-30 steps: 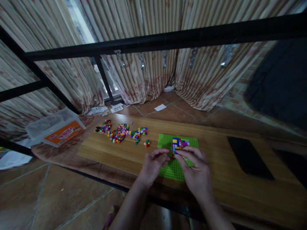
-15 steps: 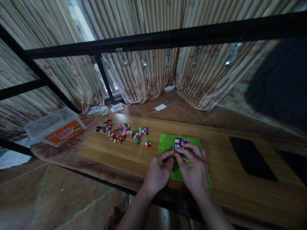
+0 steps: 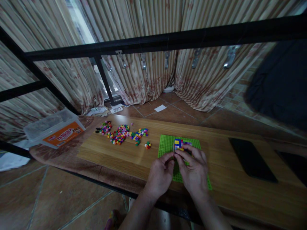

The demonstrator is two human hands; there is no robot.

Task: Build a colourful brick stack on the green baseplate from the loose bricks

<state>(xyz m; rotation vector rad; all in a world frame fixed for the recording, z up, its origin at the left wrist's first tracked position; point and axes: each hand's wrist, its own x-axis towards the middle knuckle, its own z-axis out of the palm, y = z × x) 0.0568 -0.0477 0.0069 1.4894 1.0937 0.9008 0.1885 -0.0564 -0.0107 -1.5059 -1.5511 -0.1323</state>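
Observation:
A green studded baseplate (image 3: 166, 145) lies on the wooden board (image 3: 115, 153), with a patch of mixed-colour small bricks (image 3: 180, 143) built on its far part. My left hand (image 3: 161, 174) and my right hand (image 3: 194, 171) meet over the plate's near half, fingertips pinched together just in front of the brick patch. Whatever sits between the fingertips is too small and dark to name. A loose heap of colourful bricks (image 3: 122, 133) is spread on the board to the left, with a few stray bricks (image 3: 148, 145) closer to the plate.
A clear plastic box with an orange label (image 3: 54, 128) rests at the board's left end. A black flat phone-like slab (image 3: 251, 158) lies on the right. A black metal frame (image 3: 153, 40) crosses overhead, with striped curtains (image 3: 148, 76) and tiled floor behind.
Both hands have drawn slightly nearer and closed together, fingertips now pinched in front of the brick patch. The view shifted a little, so the plate shows more on the right.

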